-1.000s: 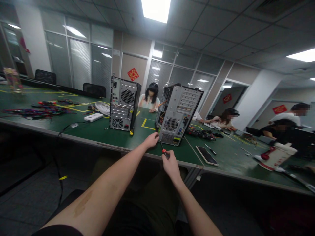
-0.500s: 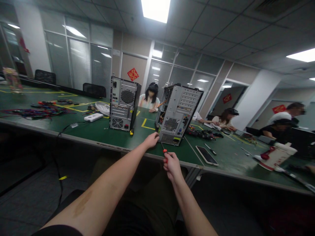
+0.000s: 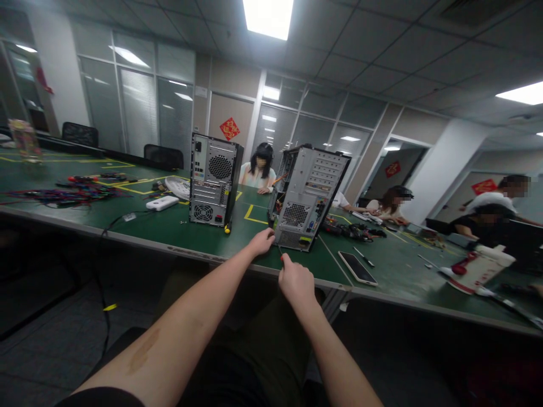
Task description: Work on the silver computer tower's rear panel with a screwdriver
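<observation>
A grey computer case [image 3: 297, 195] stands tilted on the green table, its rear panel with vents and ports facing me. My left hand [image 3: 262, 242] is closed at the lower left corner of this case, its fingertips partly hidden against the edge. My right hand [image 3: 297, 278] is wrapped round a screwdriver [image 3: 281, 258]. Only a bit of its red handle and the thin shaft show. The shaft points up at the bottom edge of the case, near my left fingers; where its tip sits is too small to tell.
A second computer case [image 3: 212, 181] stands to the left, with a yellow-ended tool [image 3: 228, 229] at its foot. Bundled cables [image 3: 76, 192] and a white power strip [image 3: 162, 203] lie further left. On the right are a phone [image 3: 357, 268] and a white container [image 3: 481, 270]. Several people sit around.
My right hand has turned over around the screwdriver, so its back now faces up and covers most of the red handle. The left hand and the case have stayed in place.
</observation>
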Tool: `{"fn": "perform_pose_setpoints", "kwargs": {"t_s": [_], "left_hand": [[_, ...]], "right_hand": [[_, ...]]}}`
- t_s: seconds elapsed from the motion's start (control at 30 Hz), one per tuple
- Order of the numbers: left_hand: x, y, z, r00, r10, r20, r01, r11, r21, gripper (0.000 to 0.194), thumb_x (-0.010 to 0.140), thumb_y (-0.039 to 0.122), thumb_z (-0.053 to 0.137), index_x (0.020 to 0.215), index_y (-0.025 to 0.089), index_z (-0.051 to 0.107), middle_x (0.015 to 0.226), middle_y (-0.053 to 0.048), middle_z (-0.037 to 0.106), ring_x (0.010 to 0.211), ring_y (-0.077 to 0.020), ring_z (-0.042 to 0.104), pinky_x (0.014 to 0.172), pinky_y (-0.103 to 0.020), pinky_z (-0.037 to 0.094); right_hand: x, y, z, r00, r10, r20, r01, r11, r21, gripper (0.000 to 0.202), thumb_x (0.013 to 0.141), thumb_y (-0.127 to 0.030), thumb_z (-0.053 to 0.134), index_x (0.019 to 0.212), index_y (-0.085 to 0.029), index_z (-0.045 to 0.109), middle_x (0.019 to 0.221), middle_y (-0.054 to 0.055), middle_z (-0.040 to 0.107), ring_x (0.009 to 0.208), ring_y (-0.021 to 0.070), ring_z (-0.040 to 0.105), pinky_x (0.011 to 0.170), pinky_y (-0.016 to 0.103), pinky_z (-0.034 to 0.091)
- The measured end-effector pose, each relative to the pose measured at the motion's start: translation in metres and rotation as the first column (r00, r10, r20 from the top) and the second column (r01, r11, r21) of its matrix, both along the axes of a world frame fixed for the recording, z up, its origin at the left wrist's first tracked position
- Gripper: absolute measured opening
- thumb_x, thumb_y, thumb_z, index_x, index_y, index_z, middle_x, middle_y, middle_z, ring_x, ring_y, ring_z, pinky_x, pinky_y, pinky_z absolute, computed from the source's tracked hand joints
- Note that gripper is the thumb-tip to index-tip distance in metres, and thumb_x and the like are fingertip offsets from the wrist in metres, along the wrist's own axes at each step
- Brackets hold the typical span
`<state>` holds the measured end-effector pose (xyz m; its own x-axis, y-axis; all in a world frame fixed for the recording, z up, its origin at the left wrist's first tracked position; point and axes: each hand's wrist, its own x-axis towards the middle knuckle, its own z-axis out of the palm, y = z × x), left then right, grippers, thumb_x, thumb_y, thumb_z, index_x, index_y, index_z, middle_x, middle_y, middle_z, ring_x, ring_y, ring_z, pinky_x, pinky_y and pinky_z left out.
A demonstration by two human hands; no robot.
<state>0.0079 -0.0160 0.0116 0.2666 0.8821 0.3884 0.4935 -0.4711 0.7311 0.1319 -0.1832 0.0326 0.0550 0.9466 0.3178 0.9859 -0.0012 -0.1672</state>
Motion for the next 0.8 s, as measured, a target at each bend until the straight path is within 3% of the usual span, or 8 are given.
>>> {"fn": "perform_pose_setpoints", "kwargs": {"t_s": [0.07,0.17,0.23,0.33,0.43,0.53,0.67,0.8], "left_hand": [[0.000,0.000,0.000,1.000,0.004,0.005,-0.004,1.000,0.004,0.025,0.094,0.023,0.050,0.114,0.018,0.063,0.120,-0.010,0.070,0.109,-0.0215,0.064,0.099,-0.035,0.049],[0.001,0.000,-0.001,1.000,0.009,0.011,-0.009,1.000,0.020,0.024,0.094,0.023,0.050,0.113,0.018,0.064,0.120,-0.010,0.070,0.109,-0.0218,0.064,0.100,-0.035,0.049],[0.001,0.000,-0.001,1.000,0.011,0.010,-0.011,0.999,0.032,0.024,0.094,0.023,0.050,0.112,0.018,0.065,0.119,-0.010,0.070,0.109,-0.0219,0.064,0.100,-0.035,0.048],[0.002,-0.001,0.000,1.000,0.020,0.000,-0.020,0.999,0.030,0.024,0.094,0.023,0.050,0.113,0.018,0.064,0.118,-0.010,0.070,0.109,-0.0217,0.064,0.100,-0.035,0.048],[0.002,-0.002,0.001,1.000,0.027,-0.008,-0.027,0.999,0.020,0.025,0.094,0.023,0.050,0.114,0.017,0.064,0.120,-0.010,0.070,0.110,-0.0217,0.064,0.100,-0.035,0.048],[0.002,-0.002,0.000,1.000,0.023,-0.007,-0.023,1.000,0.017,0.024,0.094,0.023,0.050,0.113,0.018,0.064,0.120,-0.010,0.070,0.111,-0.0212,0.064,0.101,-0.034,0.048],[0.002,-0.001,0.000,1.000,0.024,-0.001,-0.024,1.000,0.008,0.023,0.095,0.024,0.050,0.113,0.019,0.063,0.120,-0.009,0.070,0.110,-0.0210,0.063,0.100,-0.034,0.048],[0.002,-0.002,0.000,1.000,0.020,0.007,-0.020,1.000,0.008,0.024,0.094,0.023,0.050,0.113,0.020,0.064,0.120,-0.008,0.070,0.111,-0.0210,0.063,0.102,-0.034,0.048]], "right_hand": [[0.001,0.003,0.001,0.948,-0.016,-0.319,0.012,1.000,-0.016,0.027,0.091,-0.024,0.054,0.117,-0.022,0.059,0.091,0.010,0.068,0.091,0.0256,0.067,0.082,0.034,0.043],[0.006,0.010,-0.003,0.736,-0.021,-0.677,0.016,1.000,-0.014,0.015,0.086,-0.029,0.061,0.099,-0.023,0.059,0.081,0.003,0.065,0.078,0.0196,0.063,0.072,0.028,0.043],[0.008,0.015,-0.008,0.627,-0.022,-0.779,0.016,1.000,-0.016,0.015,0.086,-0.035,0.061,0.094,-0.023,0.056,0.067,-0.003,0.058,0.060,0.0154,0.056,0.058,0.025,0.040],[0.005,0.017,-0.019,0.372,-0.030,-0.928,0.004,1.000,-0.031,0.026,0.088,-0.048,0.056,0.097,-0.024,0.050,0.052,-0.010,0.045,0.039,0.0091,0.035,0.043,0.019,0.027],[-0.001,0.016,-0.025,0.121,-0.003,-0.993,-0.022,1.000,-0.006,0.037,0.084,-0.056,0.062,0.093,-0.024,0.047,0.052,-0.011,0.046,0.035,0.0047,0.026,0.038,0.016,0.020],[-0.005,0.015,-0.025,-0.028,0.018,-0.999,-0.048,0.999,0.019,0.034,0.085,-0.054,0.059,0.085,-0.023,0.046,0.053,-0.009,0.046,0.036,0.0030,0.024,0.036,0.016,0.020],[-0.004,0.016,-0.023,-0.017,0.011,-1.000,-0.067,0.998,0.012,0.026,0.088,-0.046,0.048,0.080,-0.022,0.043,0.055,-0.007,0.047,0.037,0.0029,0.022,0.037,0.016,0.021],[0.000,0.018,-0.025,0.177,-0.008,-0.984,-0.019,1.000,-0.012,0.024,0.087,-0.047,0.051,0.086,-0.024,0.046,0.055,-0.008,0.048,0.037,0.0056,0.027,0.039,0.017,0.021]]}}
